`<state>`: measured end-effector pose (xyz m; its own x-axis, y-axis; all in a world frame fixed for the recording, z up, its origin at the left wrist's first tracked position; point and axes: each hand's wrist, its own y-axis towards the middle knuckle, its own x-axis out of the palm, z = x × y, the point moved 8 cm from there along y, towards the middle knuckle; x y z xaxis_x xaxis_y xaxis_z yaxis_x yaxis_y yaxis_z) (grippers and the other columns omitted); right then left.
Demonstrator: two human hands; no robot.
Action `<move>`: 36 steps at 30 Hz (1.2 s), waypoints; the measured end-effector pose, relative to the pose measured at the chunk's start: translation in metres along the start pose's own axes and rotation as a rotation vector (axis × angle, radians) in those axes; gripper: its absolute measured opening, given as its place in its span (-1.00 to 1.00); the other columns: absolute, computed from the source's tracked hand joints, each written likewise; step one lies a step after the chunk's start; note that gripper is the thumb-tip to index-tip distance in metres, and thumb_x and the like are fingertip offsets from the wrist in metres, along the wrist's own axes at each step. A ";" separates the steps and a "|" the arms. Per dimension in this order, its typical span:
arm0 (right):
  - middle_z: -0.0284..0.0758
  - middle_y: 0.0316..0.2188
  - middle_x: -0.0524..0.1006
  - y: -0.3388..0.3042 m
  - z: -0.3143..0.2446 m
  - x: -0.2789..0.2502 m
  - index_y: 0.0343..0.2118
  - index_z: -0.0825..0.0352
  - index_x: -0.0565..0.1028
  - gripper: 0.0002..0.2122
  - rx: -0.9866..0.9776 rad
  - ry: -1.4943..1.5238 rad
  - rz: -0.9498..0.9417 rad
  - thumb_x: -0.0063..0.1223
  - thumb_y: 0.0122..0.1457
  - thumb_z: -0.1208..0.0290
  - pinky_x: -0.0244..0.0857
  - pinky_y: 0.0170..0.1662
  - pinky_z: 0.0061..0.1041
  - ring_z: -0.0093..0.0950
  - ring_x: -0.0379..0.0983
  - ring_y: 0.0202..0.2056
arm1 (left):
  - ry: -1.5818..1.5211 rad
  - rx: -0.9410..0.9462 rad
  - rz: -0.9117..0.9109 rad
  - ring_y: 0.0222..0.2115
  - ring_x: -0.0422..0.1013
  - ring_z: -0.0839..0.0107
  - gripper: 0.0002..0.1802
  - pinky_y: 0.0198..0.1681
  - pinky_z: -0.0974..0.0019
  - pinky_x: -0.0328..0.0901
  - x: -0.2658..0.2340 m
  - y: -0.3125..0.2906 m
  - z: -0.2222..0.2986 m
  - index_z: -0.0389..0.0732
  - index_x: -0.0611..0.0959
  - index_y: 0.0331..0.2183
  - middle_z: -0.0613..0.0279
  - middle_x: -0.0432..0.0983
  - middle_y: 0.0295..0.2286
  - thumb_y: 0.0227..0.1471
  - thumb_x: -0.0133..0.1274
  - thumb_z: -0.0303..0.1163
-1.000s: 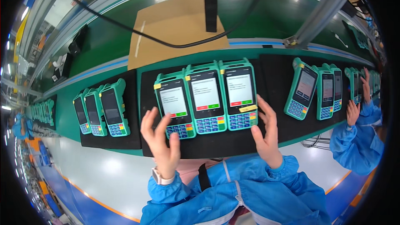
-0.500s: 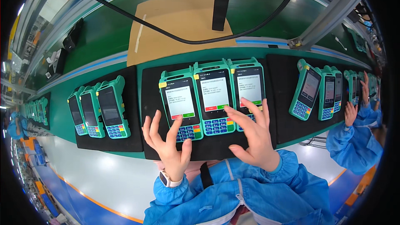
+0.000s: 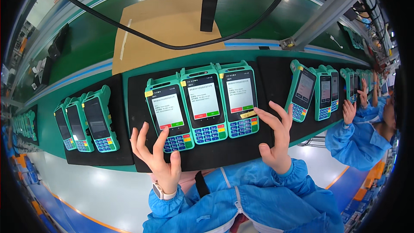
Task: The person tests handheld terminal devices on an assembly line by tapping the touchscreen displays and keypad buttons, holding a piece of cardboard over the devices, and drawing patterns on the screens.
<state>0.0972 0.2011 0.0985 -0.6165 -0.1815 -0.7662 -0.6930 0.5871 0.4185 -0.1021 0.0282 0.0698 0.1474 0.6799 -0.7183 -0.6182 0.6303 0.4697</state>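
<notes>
Left grip (image 3: 156, 159): one bare hand, fingers spread wide, holding nothing; its index fingertip is at the red screen button of the leftmost centre terminal (image 3: 168, 105), though contact cannot be told.
Right grip (image 3: 278, 140): one bare hand, thumb well apart from the fingers, holding nothing; its index fingertip is at the right edge of the rightmost centre terminal (image 3: 238, 91), just beside a yellow strip (image 3: 248, 114); contact cannot be told.
Centre terminals: three green-cased payment terminals side by side in the middle of the frame, keypads toward the lower edge; the middle centre terminal (image 3: 202, 97) lies between the other two.
Lit screens: three, white, each with one red and one green button along the bottom.
Left terminals (image 3: 76, 123): three, in a close row at the left of the frame, screens mostly dark.
Right terminals (image 3: 323, 92): three nearest, at the right of the frame, the first slanted; others toward the rim are too small to count.
Black mats (image 3: 215, 162): three under these groups, on one green worktop (image 3: 45, 118).
Cardboard sheet (image 3: 157, 26): one, upper centre, beneath one looping black cable (image 3: 116, 22).
Watch (image 3: 158, 190): one, on the left wrist.
Co-worker hands (image 3: 349, 112): at least two, right of the frame.
</notes>
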 end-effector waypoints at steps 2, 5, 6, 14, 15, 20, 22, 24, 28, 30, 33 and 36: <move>-0.27 -0.01 0.50 -0.002 0.000 -0.003 -0.01 0.35 0.41 -0.53 -0.007 0.025 0.042 -0.14 0.17 0.06 -0.45 0.29 0.12 -0.14 0.17 0.18 | 0.000 -0.001 -0.010 0.23 -0.08 -0.05 -0.53 0.21 -0.09 -0.13 0.000 0.000 -0.001 -0.16 0.57 -0.04 -0.04 0.16 0.15 0.15 -0.16 -0.11; -0.26 -0.02 0.51 -0.002 0.002 -0.003 -0.02 0.36 0.41 -0.52 0.001 0.029 0.037 -0.13 0.17 0.04 -0.43 0.29 0.10 -0.14 0.18 0.18 | 0.003 0.003 -0.019 0.23 -0.08 -0.06 -0.55 0.21 -0.10 -0.14 0.002 0.001 0.002 -0.15 0.57 -0.04 -0.04 0.16 0.15 0.13 -0.14 -0.14; -0.26 -0.02 0.51 -0.002 0.002 -0.003 -0.02 0.36 0.41 -0.52 -0.001 0.035 0.036 -0.13 0.17 0.04 -0.43 0.29 0.10 -0.14 0.18 0.18 | 0.009 0.001 -0.018 0.23 -0.08 -0.06 -0.55 0.21 -0.10 -0.14 0.002 0.001 0.002 -0.15 0.57 -0.04 -0.04 0.16 0.15 0.13 -0.14 -0.14; -0.23 -0.04 0.52 0.005 -0.012 0.007 -0.06 0.40 0.45 -0.52 -0.023 0.238 -0.002 -0.05 0.14 0.06 0.04 0.13 -0.17 -0.22 0.32 0.05 | 0.053 -0.018 -0.113 0.25 -0.19 -0.10 -0.58 0.26 -0.17 -0.27 0.011 0.004 0.005 0.07 0.65 -0.07 -0.03 0.08 0.20 -0.05 0.07 -0.24; -0.22 -0.03 0.52 0.008 -0.016 0.009 -0.07 0.43 0.46 -0.50 -0.100 0.226 0.011 0.02 0.09 0.06 0.22 -0.06 -0.33 -0.26 0.38 -0.10 | 0.060 -0.022 -0.122 0.26 -0.20 -0.10 -0.57 0.26 -0.17 -0.28 0.012 0.004 0.004 0.08 0.65 -0.07 -0.04 0.07 0.20 -0.05 0.08 -0.25; -0.24 -0.02 0.52 0.017 -0.034 0.020 -0.06 0.44 0.45 -0.41 -0.170 0.256 -0.049 0.18 -0.07 0.06 0.30 -0.21 -0.40 -0.31 0.34 -0.30 | 0.062 -0.015 -0.118 0.26 -0.20 -0.10 -0.57 0.26 -0.17 -0.28 0.010 0.003 0.004 0.09 0.65 -0.07 -0.03 0.07 0.20 -0.06 0.08 -0.24; -0.25 -0.01 0.51 0.019 -0.039 0.026 -0.05 0.43 0.45 -0.38 -0.164 0.260 -0.094 0.22 -0.11 0.06 0.29 -0.20 -0.38 -0.31 0.33 -0.30 | 0.061 -0.015 -0.117 0.26 -0.19 -0.10 -0.57 0.26 -0.17 -0.27 0.009 0.004 0.005 0.10 0.65 -0.07 -0.03 0.08 0.20 -0.06 0.09 -0.23; -0.26 0.00 0.50 0.021 -0.042 0.028 -0.04 0.42 0.45 -0.38 -0.178 0.252 -0.104 0.23 -0.12 0.06 0.28 -0.20 -0.38 -0.31 0.33 -0.30 | 0.085 0.004 -0.117 0.25 -0.17 -0.09 -0.61 0.26 -0.12 -0.22 0.009 0.004 0.008 -0.02 0.64 -0.07 -0.02 0.08 0.20 0.04 -0.05 -0.24; -0.26 0.00 0.50 0.024 -0.046 0.031 -0.04 0.42 0.45 -0.38 -0.181 0.228 -0.143 0.24 -0.13 0.06 0.27 -0.19 -0.38 -0.32 0.32 -0.30 | 0.076 0.003 -0.110 0.25 -0.17 -0.08 -0.61 0.26 -0.12 -0.22 0.008 0.004 0.009 -0.03 0.65 -0.08 -0.02 0.08 0.20 0.03 -0.04 -0.25; -0.26 0.00 0.51 0.024 -0.046 0.032 -0.04 0.42 0.45 -0.38 -0.184 0.226 -0.136 0.23 -0.13 0.06 0.27 -0.20 -0.39 -0.32 0.32 -0.30 | 0.083 0.012 -0.116 0.25 -0.16 -0.08 -0.62 0.25 -0.12 -0.21 0.008 0.004 0.010 -0.03 0.65 -0.08 -0.03 0.09 0.20 0.05 -0.05 -0.24; -0.26 -0.01 0.51 0.025 -0.047 0.032 -0.04 0.42 0.45 -0.38 -0.186 0.219 -0.130 0.23 -0.13 0.07 0.27 -0.20 -0.39 -0.32 0.32 -0.31 | 0.087 0.015 -0.115 0.25 -0.16 -0.08 -0.62 0.25 -0.12 -0.21 0.008 0.004 0.011 -0.02 0.65 -0.08 -0.03 0.09 0.20 0.07 -0.06 -0.21; -0.26 -0.01 0.51 0.025 -0.047 0.032 -0.05 0.42 0.45 -0.38 -0.182 0.211 -0.130 0.23 -0.13 0.07 0.28 -0.20 -0.39 -0.32 0.33 -0.31 | 0.091 0.019 -0.117 0.25 -0.16 -0.07 -0.62 0.25 -0.11 -0.20 0.009 0.005 0.010 -0.02 0.65 -0.08 -0.03 0.09 0.20 0.08 -0.06 -0.20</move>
<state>0.0425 0.1730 0.1075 -0.5693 -0.4165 -0.7088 -0.8148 0.4005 0.4191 -0.0961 0.0415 0.0708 0.1466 0.5649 -0.8120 -0.5861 0.7109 0.3888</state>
